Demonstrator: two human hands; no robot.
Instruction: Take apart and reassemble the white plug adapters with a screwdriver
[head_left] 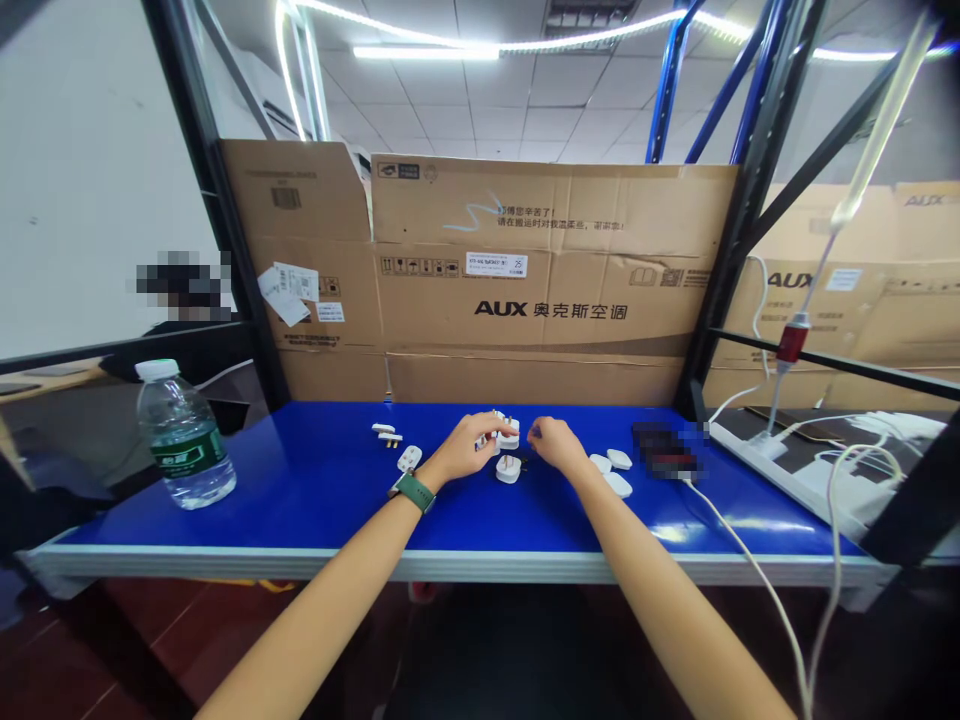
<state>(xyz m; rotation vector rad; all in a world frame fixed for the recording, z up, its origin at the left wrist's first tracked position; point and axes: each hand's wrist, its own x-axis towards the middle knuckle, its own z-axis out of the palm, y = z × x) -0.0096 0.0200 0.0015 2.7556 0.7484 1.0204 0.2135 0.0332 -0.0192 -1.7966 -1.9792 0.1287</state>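
My left hand (pixel 466 450), with a green-banded watch (pixel 412 491) on its wrist, curves its fingers and thumb around a white plug (pixel 508 436) in a small cluster at the middle of the blue table. Part of the cluster is hidden behind the fingers. My right hand (pixel 553 440) is just to the right, fingers curled together; whatever they pinch, if anything, is too small to make out. Nearer to me stands another white plug (pixel 508 469), pins showing. White covers (pixel 618 484) lie beside my right forearm. A white socket-like piece (pixel 409 458) rests left of my watch.
Thin white pieces with pins (pixel 388 437) lie farther left on the blue table (pixel 300 500). A water bottle (pixel 186 440) stands at the left edge. A blurred dark device (pixel 666 450) with a white cable is at right, near a power strip (pixel 795 490). Cardboard (pixel 480 330) walls the back.
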